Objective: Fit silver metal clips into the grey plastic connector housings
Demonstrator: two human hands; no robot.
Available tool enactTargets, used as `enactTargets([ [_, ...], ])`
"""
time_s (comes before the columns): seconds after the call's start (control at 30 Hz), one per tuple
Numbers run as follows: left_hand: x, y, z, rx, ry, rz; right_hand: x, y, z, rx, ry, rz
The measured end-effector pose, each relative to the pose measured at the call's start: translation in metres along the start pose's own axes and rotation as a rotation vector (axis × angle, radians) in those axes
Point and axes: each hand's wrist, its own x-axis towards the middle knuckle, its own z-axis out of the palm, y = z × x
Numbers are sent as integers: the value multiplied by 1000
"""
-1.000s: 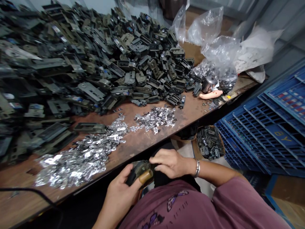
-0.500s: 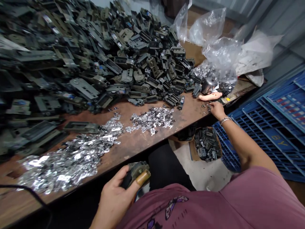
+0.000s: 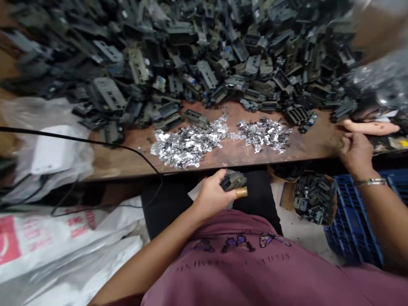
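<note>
Over my lap, my left hand (image 3: 213, 193) is closed around a dark grey-green plastic housing (image 3: 235, 180); a yellowish-brown cover sits on its thumb. At the bench's right end my right hand (image 3: 357, 154) has its fingers curled together on the surface, and what is between them is hidden. Just beyond those fingers lies a flesh-coloured, finger-like piece (image 3: 372, 127). Two heaps of small shiny metal clips, a larger one (image 3: 188, 146) and a smaller one (image 3: 266, 134), lie on the brown bench (image 3: 127, 163) in front of me.
A large pile of similar housings (image 3: 204, 72) covers the back of the bench. A black cable (image 3: 124, 146) crosses the left side by a white box (image 3: 52, 149). Below right are a carton of parts (image 3: 314, 199) and a blue plastic crate (image 3: 349, 221). White sacks (image 3: 73, 238) lie lower left.
The view has swung left, bringing the cable, white box and sacks into sight. My left hand still holds the housing. My right hand stays at the bench's right end, its fingers now more curled.
</note>
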Motion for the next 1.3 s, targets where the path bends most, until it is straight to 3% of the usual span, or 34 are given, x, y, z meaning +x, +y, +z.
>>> enactTargets([
  [0.07, -2, -2, -1, -26, -3, 1, -28, -51, 4, 201, 32, -83],
  [0.13, -5, -3, -1, -50, -8, 19, -60, -108, 6, 511, -71, -115],
  [0.23, -11, -5, -4, -17, 2, 65, -98, -183, 5, 817, -362, -107],
  [0.37, -23, -6, -12, 132, 59, 162, -116, -235, 2, 1140, -689, 6],
  [0.53, -35, -9, -19, 330, 186, 414, -116, -255, 4, 1249, -936, 117],
  [0.73, -40, -12, -22, 475, 274, 736, -119, -263, 7, 1247, -980, 74],
  [0.87, -43, -9, -20, 532, 286, 818, -117, -264, 10, 1258, -1016, 63],
  [1.1, -47, -8, -15, 607, 275, 872, -109, -263, 16, 1284, -1201, 62],
  [1.3, -49, -6, -14, 630, 248, 935, -105, -260, 18, 1272, -1358, -27],
])
